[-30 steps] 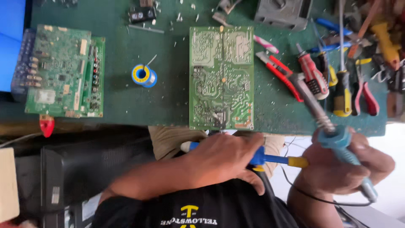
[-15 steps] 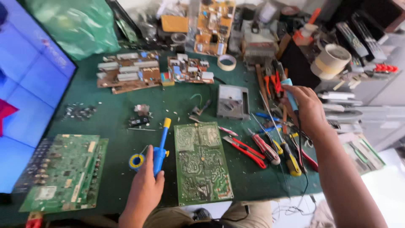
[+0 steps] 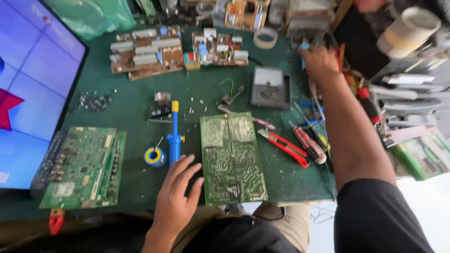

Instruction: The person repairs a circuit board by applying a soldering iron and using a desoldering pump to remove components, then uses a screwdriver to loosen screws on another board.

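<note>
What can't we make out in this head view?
- Right hand: motion-blurred among tools at the far edge; any grip unclear.
- Left hand: fingers at the blue tool's near end; contact unclear.
- Screen: cut off by the left edge.
- Tape roll: blurred, top right.

The left hand (image 3: 176, 194) lies open, fingers spread, on the green bench (image 3: 136, 100), its fingertips just beside the blue desoldering pump (image 3: 174, 136) and the small solder spool (image 3: 154, 156). A green circuit board (image 3: 232, 157) lies right of it. The right hand (image 3: 320, 61) reaches far across among tools at the bench's back edge, near the grey meter (image 3: 268, 87); its grip is blurred.
</note>
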